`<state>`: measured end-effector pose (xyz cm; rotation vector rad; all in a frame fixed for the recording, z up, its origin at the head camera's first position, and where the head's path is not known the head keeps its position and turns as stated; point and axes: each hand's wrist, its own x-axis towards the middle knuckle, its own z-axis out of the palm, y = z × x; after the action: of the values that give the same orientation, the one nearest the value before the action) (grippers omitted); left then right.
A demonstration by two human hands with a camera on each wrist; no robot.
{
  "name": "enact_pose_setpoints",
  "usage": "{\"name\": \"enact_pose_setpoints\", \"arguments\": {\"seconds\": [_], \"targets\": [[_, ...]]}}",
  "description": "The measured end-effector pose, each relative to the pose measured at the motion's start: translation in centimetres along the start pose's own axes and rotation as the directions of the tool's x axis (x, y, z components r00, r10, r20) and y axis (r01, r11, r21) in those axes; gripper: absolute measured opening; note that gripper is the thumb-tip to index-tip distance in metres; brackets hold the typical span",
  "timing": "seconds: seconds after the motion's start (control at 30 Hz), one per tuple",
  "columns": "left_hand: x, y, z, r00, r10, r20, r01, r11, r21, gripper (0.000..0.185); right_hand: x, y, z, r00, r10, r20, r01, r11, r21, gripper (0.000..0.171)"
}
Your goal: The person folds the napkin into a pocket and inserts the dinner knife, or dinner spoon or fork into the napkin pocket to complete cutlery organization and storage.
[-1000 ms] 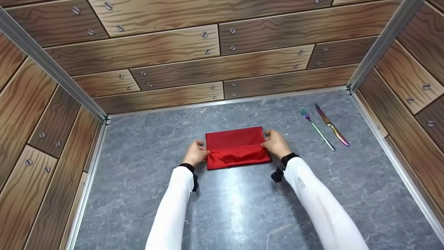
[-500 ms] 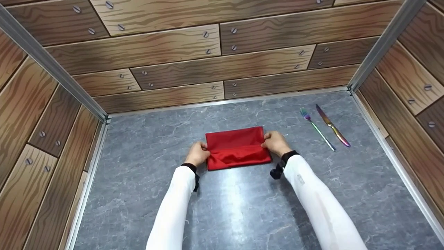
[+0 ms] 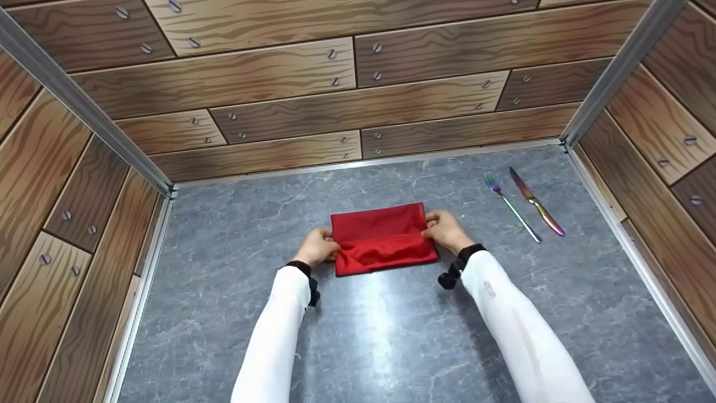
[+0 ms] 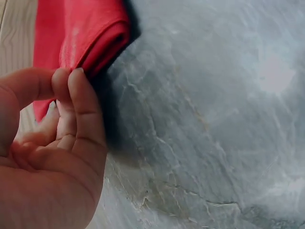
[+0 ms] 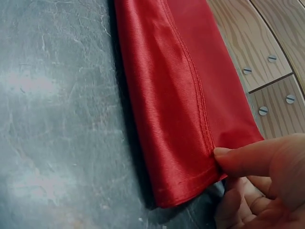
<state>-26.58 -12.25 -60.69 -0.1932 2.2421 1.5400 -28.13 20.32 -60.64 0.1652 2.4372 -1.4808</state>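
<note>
Here, the fingertips (image 5: pixel 224 155) of the right hand (image 3: pixel 444 230) pinch the hemmed edge of a folded red satin cloth napkin (image 3: pixel 383 238) at its right end, thumb pressed onto the stitched seam, as the right wrist view shows. At the opposite end the left hand (image 3: pixel 317 247) curls its fingers (image 4: pixel 83 102) against the napkin's rolled fold; the left wrist view shows them bent and touching the fabric, closing on the left edge of the same flap. The napkin lies flat in the middle of the grey marble-patterned table top (image 3: pixel 391 336), between the two hands, its near half doubled up over the far half so that a hemmed flap runs across its width. Judging from this, the cloth already stands folded into a compact rectangle with a lower flap brought partway up; that flap looks not yet pressed flat, and its creases remain loose. Well apart to the right, an iridescent rainbow-finish metal fork (image 3: pixel 512 207) and a matching iridescent knife (image 3: pixel 536 202) lie side by side, untouched, so any wrapping or placing of cutlery appears still to come. Wood-grain printed panels (image 3: pixel 335 84) wall the surface.
</note>
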Motion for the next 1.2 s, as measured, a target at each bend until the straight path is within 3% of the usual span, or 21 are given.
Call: {"name": "enact_pose_setpoints", "arguments": {"seconds": [0.1, 0.23, 0.43, 0.73, 0.87, 1.0, 1.1, 1.2], "targets": [[-0.3, 0.1, 0.0, 1.0, -0.02, 0.012, 0.02, 0.999, -0.027, 0.021, 0.1, 0.1, 0.1, 1.0, -0.013, -0.008, 0.013, 1.0, -0.018, 0.037], [-0.9, 0.4, 0.3, 0.999, -0.035, -0.029, 0.034, 0.999, -0.03, 0.016, 0.3, 0.3, 0.3, 0.999, -0.01, -0.034, 0.009, 0.998, -0.056, 0.032], [-0.9, -0.3, 0.3, 0.998, 0.048, -0.03, -0.048, 0.999, -0.017, 0.018, 0.0, 0.7, 0.4, 0.995, -0.062, -0.078, 0.054, 0.994, -0.099, 0.021], [-0.7, -0.8, 0.2, 0.99, 0.138, -0.007, -0.138, 0.99, 0.0, 0.021, -0.7, 1.6, 0.4, 0.984, -0.137, -0.114, 0.131, 0.99, -0.058, 0.015], [-0.7, -0.8, 0.3, 0.991, 0.136, -0.019, -0.137, 0.99, -0.044, 0.032, -1.0, 1.8, 0.5, 0.971, -0.193, -0.142, 0.175, 0.976, -0.126, 0.014], [-0.7, -0.9, 0.6, 0.992, 0.115, -0.052, -0.12, 0.987, -0.109, 0.029, -1.1, 1.8, 0.7, 0.961, -0.222, -0.166, 0.193, 0.965, -0.176, 0.016], [-0.6, -0.9, 0.8, 0.992, 0.108, -0.06, -0.115, 0.985, -0.127, 0.025, -1.2, 1.7, 0.9, 0.958, -0.222, -0.179, 0.193, 0.967, -0.169, 0.022], [-0.6, -0.9, 0.9, 0.992, 0.109, -0.058, -0.115, 0.987, -0.109, 0.034, -1.3, 1.7, 1.0, 0.959, -0.206, -0.195, 0.182, 0.974, -0.137, 0.028]]}}
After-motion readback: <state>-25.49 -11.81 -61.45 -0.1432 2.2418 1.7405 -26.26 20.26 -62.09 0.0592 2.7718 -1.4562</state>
